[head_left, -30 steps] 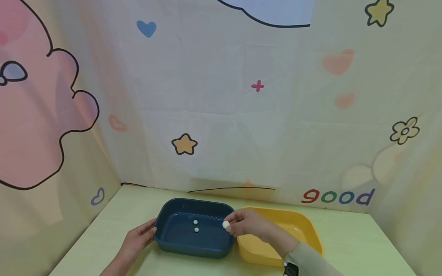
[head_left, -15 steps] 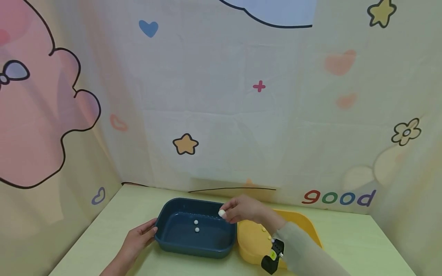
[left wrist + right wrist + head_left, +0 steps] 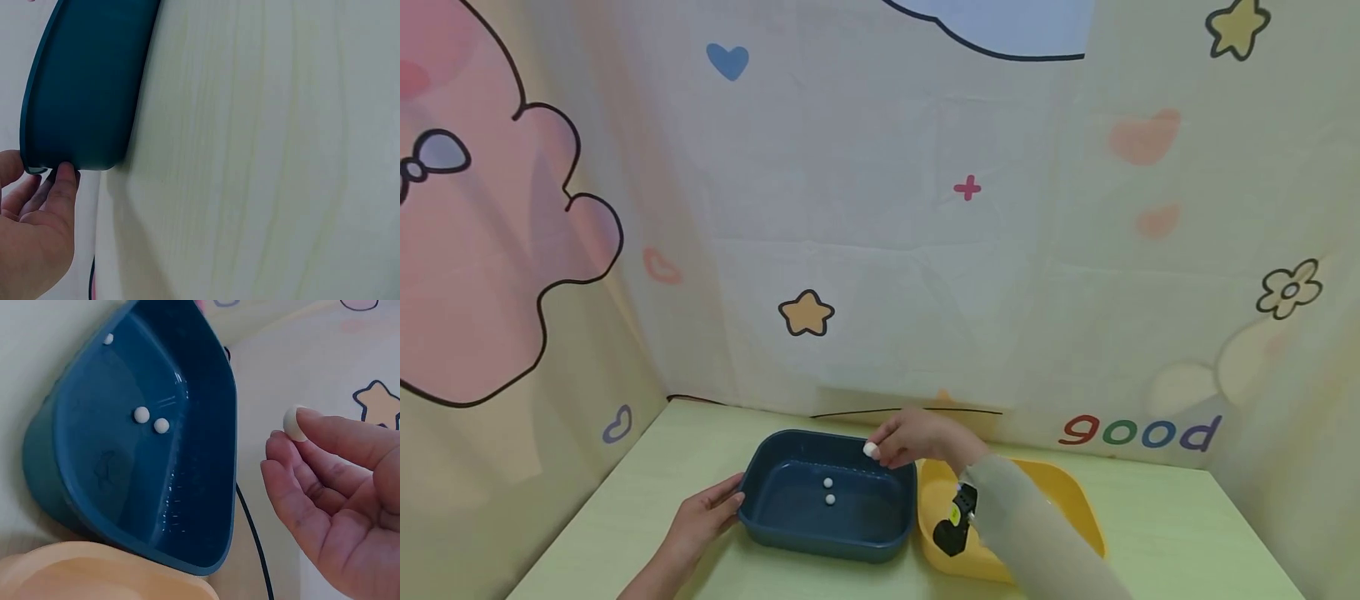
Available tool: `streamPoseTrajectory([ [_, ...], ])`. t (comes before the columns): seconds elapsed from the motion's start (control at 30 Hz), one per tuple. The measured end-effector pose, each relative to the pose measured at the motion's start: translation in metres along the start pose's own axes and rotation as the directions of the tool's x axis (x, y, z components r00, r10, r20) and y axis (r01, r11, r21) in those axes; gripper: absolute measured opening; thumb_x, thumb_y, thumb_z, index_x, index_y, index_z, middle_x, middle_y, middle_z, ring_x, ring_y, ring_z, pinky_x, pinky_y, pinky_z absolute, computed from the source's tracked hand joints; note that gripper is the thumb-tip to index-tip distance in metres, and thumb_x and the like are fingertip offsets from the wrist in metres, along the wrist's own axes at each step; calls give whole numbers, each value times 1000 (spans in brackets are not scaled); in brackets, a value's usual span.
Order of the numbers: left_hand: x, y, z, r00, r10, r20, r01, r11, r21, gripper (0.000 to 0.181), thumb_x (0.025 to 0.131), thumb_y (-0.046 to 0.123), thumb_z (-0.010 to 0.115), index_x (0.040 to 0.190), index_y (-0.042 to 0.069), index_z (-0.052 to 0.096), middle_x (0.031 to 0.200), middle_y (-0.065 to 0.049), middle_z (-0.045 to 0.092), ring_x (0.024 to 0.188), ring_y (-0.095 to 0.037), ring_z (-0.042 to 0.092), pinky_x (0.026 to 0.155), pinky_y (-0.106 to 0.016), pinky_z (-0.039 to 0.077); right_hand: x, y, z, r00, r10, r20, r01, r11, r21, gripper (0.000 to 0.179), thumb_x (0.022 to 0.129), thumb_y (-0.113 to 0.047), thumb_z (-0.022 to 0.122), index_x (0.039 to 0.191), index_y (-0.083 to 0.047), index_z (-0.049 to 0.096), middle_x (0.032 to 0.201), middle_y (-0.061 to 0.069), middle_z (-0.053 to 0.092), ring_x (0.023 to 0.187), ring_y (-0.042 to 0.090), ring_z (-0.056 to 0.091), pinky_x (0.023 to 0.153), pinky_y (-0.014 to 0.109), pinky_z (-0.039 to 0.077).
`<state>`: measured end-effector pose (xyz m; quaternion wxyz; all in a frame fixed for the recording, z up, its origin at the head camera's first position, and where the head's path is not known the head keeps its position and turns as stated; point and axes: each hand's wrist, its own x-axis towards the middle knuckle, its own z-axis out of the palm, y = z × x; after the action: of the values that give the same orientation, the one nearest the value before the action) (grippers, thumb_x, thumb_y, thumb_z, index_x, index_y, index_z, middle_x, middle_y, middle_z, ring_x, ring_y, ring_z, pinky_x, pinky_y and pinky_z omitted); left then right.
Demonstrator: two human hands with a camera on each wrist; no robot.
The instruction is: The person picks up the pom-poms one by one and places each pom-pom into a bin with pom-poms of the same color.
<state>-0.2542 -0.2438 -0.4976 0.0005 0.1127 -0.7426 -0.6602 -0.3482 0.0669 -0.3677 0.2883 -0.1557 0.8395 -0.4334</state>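
My right hand [image 3: 917,437] pinches a small white ball [image 3: 870,450] between thumb and fingers, above the back right of a dark blue basin [image 3: 797,533]. Two more white balls [image 3: 829,492] lie close together on the basin floor. The right wrist view adds a third white ball [image 3: 108,339] near the basin's rim, unseen in the head view. At the basin's left end, my left hand [image 3: 700,512] holds the wall. In the left wrist view, the thumb [image 3: 64,178] presses the outside of that end, with other fingers around the rim.
A yellow basin [image 3: 1078,500] stands right beside the blue one, partly covered by my right forearm [image 3: 1030,521]. Both stand on a pale green table [image 3: 1180,525]. Behind the table hangs a printed curtain [image 3: 880,250], and it closes in the sides too.
My right hand has moved left and back with the white ball, from the basin's right rim to over its back right part. The left hand has kept its hold.
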Motion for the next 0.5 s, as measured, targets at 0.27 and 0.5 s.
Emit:
streamPoseTrajectory([
  [0.27,0,0,0,1000,-2,-1,2,1000,31,45,105,8,55,147,-8,48,148,-29,52,117,-19,69,90,-27,64,18,-2,-2,997,70,42,-70,997,17,23,97,-4,67,118,6,70,89,4,68,81,14,61,89,30,64],
  [0.5,-1,1,0,1000,0,3,-1,1000,28,45,105,7,55,147,-8,48,149,-29,51,120,-20,67,92,-28,63,33,7,1,989,131,64,-137,985,106,19,97,0,64,115,5,69,84,1,65,78,13,59,82,24,61],
])
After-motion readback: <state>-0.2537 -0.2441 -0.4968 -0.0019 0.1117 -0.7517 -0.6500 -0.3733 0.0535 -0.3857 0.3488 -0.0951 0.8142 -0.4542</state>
